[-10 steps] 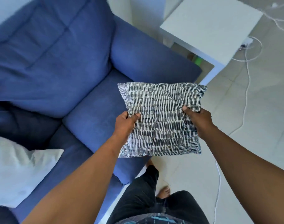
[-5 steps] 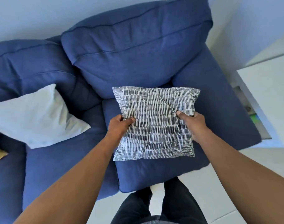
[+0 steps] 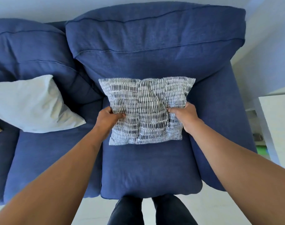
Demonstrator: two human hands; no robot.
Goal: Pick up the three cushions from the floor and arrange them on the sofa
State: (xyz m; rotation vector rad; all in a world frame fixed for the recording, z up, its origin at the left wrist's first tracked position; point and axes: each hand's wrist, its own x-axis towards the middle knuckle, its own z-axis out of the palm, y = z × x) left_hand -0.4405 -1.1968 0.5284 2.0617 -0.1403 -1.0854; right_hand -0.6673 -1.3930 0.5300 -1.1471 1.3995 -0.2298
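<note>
While both hands (image 3: 148,117) clamp the patterned cushion (image 3: 146,111), its back edge perhaps touches the sofa (image 3: 154,168).

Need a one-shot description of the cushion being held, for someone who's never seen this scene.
Start at the blue sofa: over its right-hand seat, in front of the back cushion, both hands hold the patterned cushion by its side edges. It alone has dark-and-white dashed stripes; the neighbouring white cushion is plain.

Light: bright, even, diffuse daylight.
Shadows: soft, faint.
Glare: none.
Focus: mostly sharp.
Edges: strong wide-angle bowing.
</note>
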